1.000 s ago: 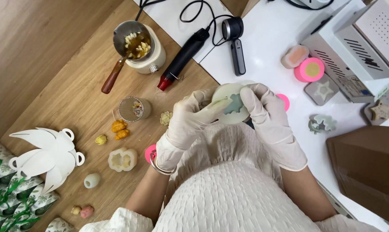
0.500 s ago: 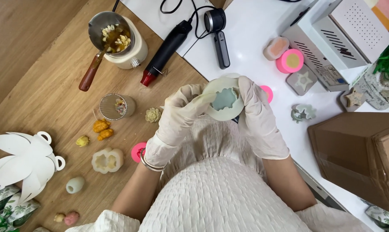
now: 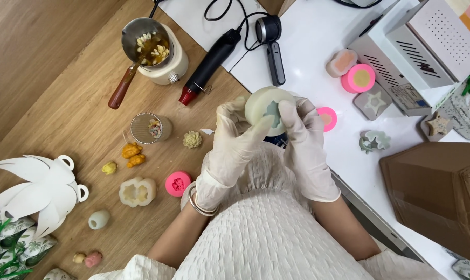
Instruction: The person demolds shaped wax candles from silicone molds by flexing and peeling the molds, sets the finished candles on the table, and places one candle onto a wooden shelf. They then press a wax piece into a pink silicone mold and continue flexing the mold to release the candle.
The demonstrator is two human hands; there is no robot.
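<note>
Silicone mould (image 3: pixel 266 106) | gloved hands: thumbs now over the star cavity

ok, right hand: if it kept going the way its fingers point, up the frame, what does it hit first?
Beyond the round pale mould it already holds, the right hand would probably meet the black handheld device on the white table; depth is unclear.

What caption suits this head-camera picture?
Two gloved hands, left hand and right hand, hold a round pale mould above a craft-strewn table.
</note>
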